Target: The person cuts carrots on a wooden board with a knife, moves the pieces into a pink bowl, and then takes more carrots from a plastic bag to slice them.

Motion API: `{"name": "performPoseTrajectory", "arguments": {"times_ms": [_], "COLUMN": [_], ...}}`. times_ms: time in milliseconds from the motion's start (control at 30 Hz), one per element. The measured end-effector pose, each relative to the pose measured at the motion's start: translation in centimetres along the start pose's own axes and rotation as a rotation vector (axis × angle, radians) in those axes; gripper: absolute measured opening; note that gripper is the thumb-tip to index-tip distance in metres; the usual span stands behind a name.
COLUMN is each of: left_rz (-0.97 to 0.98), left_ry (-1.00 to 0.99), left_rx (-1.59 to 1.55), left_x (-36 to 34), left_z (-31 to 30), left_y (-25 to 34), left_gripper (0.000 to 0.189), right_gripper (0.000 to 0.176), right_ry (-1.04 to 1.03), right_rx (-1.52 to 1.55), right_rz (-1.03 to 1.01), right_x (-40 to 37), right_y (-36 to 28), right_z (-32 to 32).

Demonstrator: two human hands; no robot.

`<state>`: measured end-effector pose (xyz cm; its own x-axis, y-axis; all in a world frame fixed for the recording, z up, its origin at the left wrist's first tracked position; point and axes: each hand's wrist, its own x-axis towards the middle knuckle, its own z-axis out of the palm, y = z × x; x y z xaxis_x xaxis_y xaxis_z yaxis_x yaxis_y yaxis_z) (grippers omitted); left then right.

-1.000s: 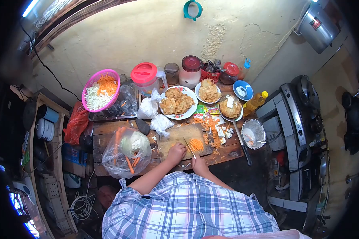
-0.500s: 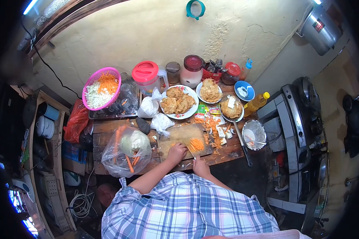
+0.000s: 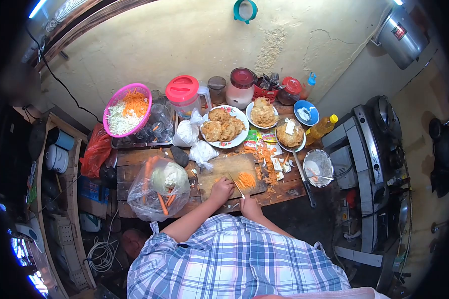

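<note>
On the wooden cutting board (image 3: 214, 172), my left hand (image 3: 222, 190) rests with its fingers curled down beside the knife blade; what lies under them is hidden. My right hand (image 3: 251, 206) grips the light handle of a knife (image 3: 238, 186), whose blade points away from me across the board. Thin carrot strips (image 3: 246, 180) lie in a small pile just right of the blade. To the left, a clear plastic bag (image 3: 134, 197) holds a cabbage (image 3: 163, 178) and several carrots (image 3: 162, 204).
Orange peelings (image 3: 272, 169) litter the table right of the board. Behind stand a floral plate of fritters (image 3: 239, 138), a pink basket of shredded vegetables (image 3: 148, 99) and a red-lidded pitcher (image 3: 182, 88). A long-handled strainer (image 3: 304, 182) overhangs the front edge near a stove (image 3: 366, 139).
The knife blade has tilted slightly leftward at its tip, toward my left hand. Both hands stay in nearly the same place.
</note>
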<state>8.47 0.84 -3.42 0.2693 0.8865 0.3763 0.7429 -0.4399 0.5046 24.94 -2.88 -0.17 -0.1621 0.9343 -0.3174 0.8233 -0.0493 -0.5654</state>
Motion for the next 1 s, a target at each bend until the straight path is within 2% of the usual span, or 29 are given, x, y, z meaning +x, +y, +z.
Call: {"name": "performPoseTrajectory", "arguments": {"times_ms": [233, 300, 367, 400, 467, 533, 600, 667, 733, 800, 900, 967, 1000], "left_rz": [-0.027, -0.047, -0.217, -0.216, -0.472, -0.461, -0.448, -0.287, -0.236, -0.182, -0.223, -0.307, -0.305], "left_ry": [-0.034, -0.065, -0.138, -0.133, -0.208, -0.268, -0.33, -0.461, -0.453, -0.446, -0.461, -0.325, -0.326], "left_rx": [-0.008, -0.012, -0.233, -0.23, -0.441, -0.412, -0.379, -0.172, -0.135, -0.101, -0.093, -0.085, -0.086], "left_x": [0.2, 0.4, 0.9, 1.3, 1.4, 0.9, 0.8, 0.5, 0.0, 0.3, 1.2, 1.8, 1.8], "left_z": [-0.2, -0.5, -1.0, -1.6, -2.9, -4.8, -6.0, -6.5, -5.8, -5.5, -5.2, -4.2, -3.2], "left_y": [0.1, -0.4, -1.4, -1.9, -2.7, -2.9, -2.4, -1.8, -2.1, -2.2, -1.7, -1.3, -1.4], "left_gripper": [0.01, 0.011, 0.011, 0.011, 0.018, 0.019, 0.021, 0.025, 0.023, 0.022, 0.019, 0.017, 0.017], "right_gripper": [0.027, 0.025, 0.026, 0.026, 0.026, 0.027, 0.028, 0.029, 0.029, 0.03, 0.03, 0.03, 0.03], "right_ry": [-0.012, -0.001, 0.023, 0.042, 0.05, 0.058, -0.021, -0.035, -0.043, 0.016, 0.016, 0.023, 0.03], "right_rx": [-0.028, -0.122, -0.079, -0.037, -0.026, -0.014, 0.009, 0.007, 0.005, -0.01, 0.004, 0.015, 0.025], "right_rz": [-0.021, -0.036, -0.024, -0.004, -0.007, -0.009, -0.048, -0.082, -0.112, 0.035, 0.09, 0.094, 0.094], "right_x": [0.9, 1.2, 1.4, 1.4, 1.3, 0.8, 0.5, 0.2, 0.2, 0.2, 0.6, 0.3, 0.2], "right_y": [-0.1, -0.4, 0.1, 0.1, 0.2, 0.0, 0.0, 0.9, 0.9, 0.9, 1.1, 0.8, 0.6], "right_z": [0.5, 0.4, 0.5, 0.2, -0.4, -1.2, -1.5, -1.2, -1.4, -1.6, -2.0, -2.2, -2.3]}}
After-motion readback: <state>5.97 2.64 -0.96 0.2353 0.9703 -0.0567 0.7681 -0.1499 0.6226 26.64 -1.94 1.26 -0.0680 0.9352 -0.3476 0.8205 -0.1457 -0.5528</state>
